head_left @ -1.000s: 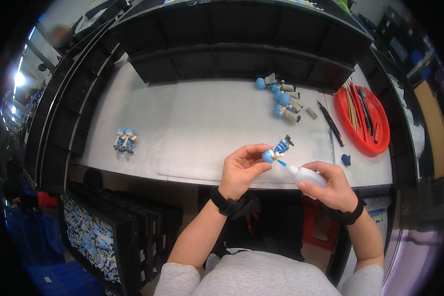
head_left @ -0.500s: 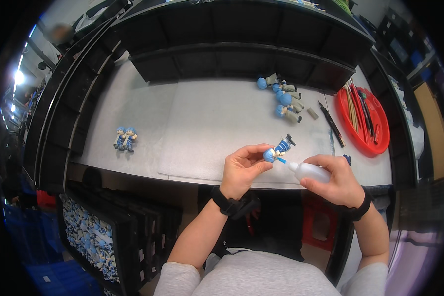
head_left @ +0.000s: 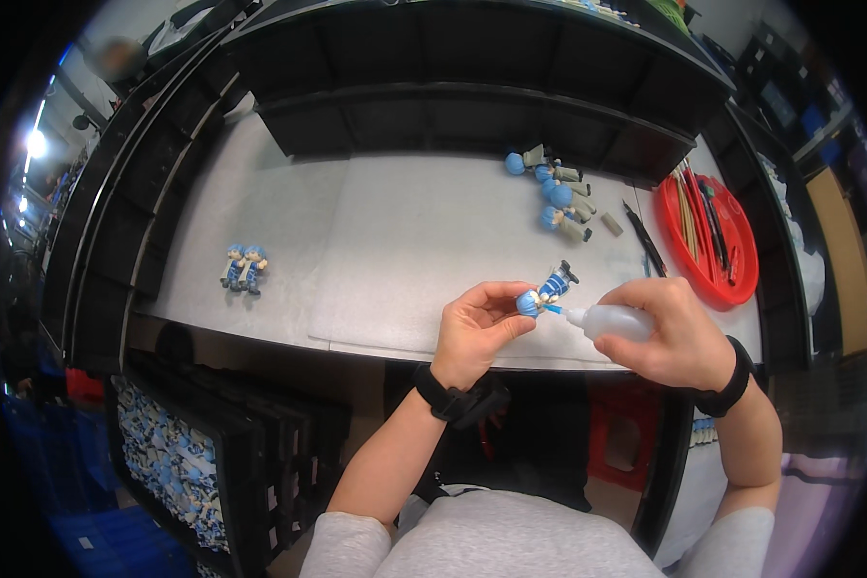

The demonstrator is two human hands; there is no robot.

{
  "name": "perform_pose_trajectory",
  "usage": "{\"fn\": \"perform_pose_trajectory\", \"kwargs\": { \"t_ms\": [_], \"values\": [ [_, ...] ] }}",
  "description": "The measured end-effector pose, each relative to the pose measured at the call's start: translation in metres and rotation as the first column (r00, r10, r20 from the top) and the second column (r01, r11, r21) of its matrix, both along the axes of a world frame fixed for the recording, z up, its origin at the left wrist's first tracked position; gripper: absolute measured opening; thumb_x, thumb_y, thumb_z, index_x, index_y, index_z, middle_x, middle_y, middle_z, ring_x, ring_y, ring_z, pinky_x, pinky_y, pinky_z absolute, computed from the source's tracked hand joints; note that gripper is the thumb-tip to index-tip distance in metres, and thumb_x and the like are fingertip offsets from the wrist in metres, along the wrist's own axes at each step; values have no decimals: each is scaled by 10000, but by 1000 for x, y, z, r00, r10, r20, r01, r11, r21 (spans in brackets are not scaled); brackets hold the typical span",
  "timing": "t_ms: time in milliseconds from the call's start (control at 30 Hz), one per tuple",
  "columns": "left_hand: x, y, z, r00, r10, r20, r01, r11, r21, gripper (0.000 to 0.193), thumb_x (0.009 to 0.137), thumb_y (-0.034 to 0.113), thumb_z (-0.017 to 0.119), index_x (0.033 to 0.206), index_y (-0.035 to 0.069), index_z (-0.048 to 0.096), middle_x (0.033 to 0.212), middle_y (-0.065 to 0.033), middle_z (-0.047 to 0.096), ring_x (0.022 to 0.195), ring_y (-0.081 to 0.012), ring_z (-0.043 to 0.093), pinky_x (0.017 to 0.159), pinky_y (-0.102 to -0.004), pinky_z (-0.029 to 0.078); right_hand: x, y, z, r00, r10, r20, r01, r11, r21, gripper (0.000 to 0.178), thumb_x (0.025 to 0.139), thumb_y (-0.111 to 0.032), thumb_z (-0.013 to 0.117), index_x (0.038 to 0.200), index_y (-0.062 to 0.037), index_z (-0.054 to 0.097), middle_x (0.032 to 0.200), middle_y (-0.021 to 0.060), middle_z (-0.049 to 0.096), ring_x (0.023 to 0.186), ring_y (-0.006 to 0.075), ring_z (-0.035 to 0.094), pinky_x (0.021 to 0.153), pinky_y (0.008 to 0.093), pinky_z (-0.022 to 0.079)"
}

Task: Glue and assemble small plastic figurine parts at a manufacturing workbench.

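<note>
Between the thumb and fingers of my left hand (head_left: 474, 328) is a small blue-haired figurine (head_left: 555, 285), tilted with its dark feet pointing up and to the right. My right hand (head_left: 679, 332) is closed around a translucent white squeeze bottle (head_left: 615, 322) lying on its side. The bottle's nozzle points left at a small blue piece (head_left: 553, 309) beside the figurine's head; whether the tip touches it I cannot tell. Two finished-looking blue and white figurines (head_left: 246, 269) stand together at the table's left. Several figurines with grey bodies (head_left: 566, 196) lie at the back right.
A red oval tray (head_left: 745, 231) with brushes and sticks stands at the right. Beside it lie a black pen-like knife (head_left: 643, 238) and a small grey block (head_left: 612, 223). Black shelving (head_left: 472, 116) closes off the back. A black crate of small parts (head_left: 169, 462) sits below left.
My right hand has shifted slightly up and right, its wrist turning, with the bottle now more level. The left hand and its figurine have barely moved.
</note>
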State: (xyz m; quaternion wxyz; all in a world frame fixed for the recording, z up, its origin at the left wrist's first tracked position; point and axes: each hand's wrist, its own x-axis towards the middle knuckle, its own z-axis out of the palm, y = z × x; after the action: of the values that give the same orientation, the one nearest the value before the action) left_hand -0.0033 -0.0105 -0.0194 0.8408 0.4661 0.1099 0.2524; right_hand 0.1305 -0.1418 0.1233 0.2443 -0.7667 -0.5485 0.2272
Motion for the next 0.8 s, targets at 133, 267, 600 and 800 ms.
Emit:
{"fn": "perform_pose_trajectory", "kwargs": {
  "t_ms": [133,267,600,800],
  "values": [
    [0,0,-2,1000,0,9,0,1000,4,308,726,-103,587,1017,-24,527,1019,-132,573,931,-163,557,836,-281,465,-1,2,3,1000,-5,-2,5,1000,-9,269,616,-147,623,789,58,610,694,203,594,610,284,607,583,313,485],
    [-1,1,-1,998,-5,56,4,1000,19,254,769,-53,566,1019,-33,523,1014,-139,575,921,-169,563,824,-288,473,-2,1,0,1000,-12,-5,12,1000,0,267,615,-144,623,789,59,610,694,199,594,610,283,605,587,314,483],
    [0,1,3,999,-17,-30,13,993,-116,221,835,42,518,1037,-46,532,981,-141,585,903,-173,572,797,-298,482,-1,-4,-11,997,-41,-61,43,998,37,268,631,-144,633,807,56,608,711,192,597,629,268,600,600,305,472],
    [2,1,5,999,21,-43,-28,981,-190,213,836,50,515,1026,-41,544,968,-135,588,900,-177,574,791,-300,483,6,-13,-18,968,-84,-238,83,996,-17,284,681,-151,654,874,50,598,767,139,609,670,191,595,637,273,471]
  ]
}}
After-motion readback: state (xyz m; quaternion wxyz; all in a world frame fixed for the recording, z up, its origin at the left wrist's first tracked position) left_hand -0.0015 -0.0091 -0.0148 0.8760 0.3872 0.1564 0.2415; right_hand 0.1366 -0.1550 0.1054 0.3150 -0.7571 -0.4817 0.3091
